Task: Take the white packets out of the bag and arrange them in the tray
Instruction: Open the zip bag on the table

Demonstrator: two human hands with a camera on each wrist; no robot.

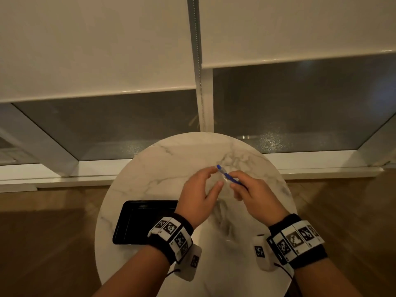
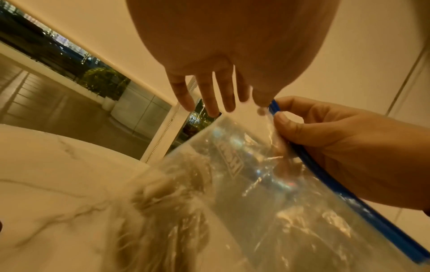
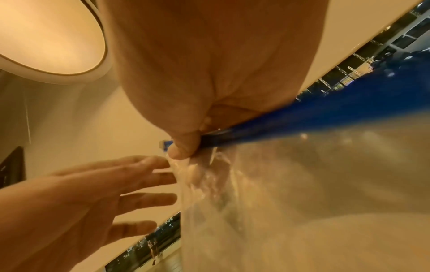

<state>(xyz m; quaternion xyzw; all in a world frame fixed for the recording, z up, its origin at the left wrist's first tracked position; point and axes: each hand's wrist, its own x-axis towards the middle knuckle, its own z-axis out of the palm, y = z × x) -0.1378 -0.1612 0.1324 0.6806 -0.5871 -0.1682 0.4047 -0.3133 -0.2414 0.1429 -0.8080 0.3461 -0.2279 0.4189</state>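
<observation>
A clear zip bag (image 1: 222,185) with a blue zip strip (image 1: 227,176) hangs over the middle of the round marble table (image 1: 171,163). My right hand (image 1: 234,180) pinches the blue strip (image 2: 325,176) near its far end, thumb and forefinger on either side. My left hand (image 1: 216,176) is at the bag's far corner with straight, spread fingers (image 3: 163,198) that touch the bag's edge (image 3: 186,184). The bag (image 2: 256,184) is see-through and blurred, and I cannot make out white packets in it. The black tray (image 1: 128,221) lies at the table's front left with nothing in it.
The table stands against a low window sill (image 1: 321,163) with roller blinds (image 1: 96,50) above. Wooden floor (image 1: 42,243) lies on both sides. Bare marble shows behind and to the left of the hands.
</observation>
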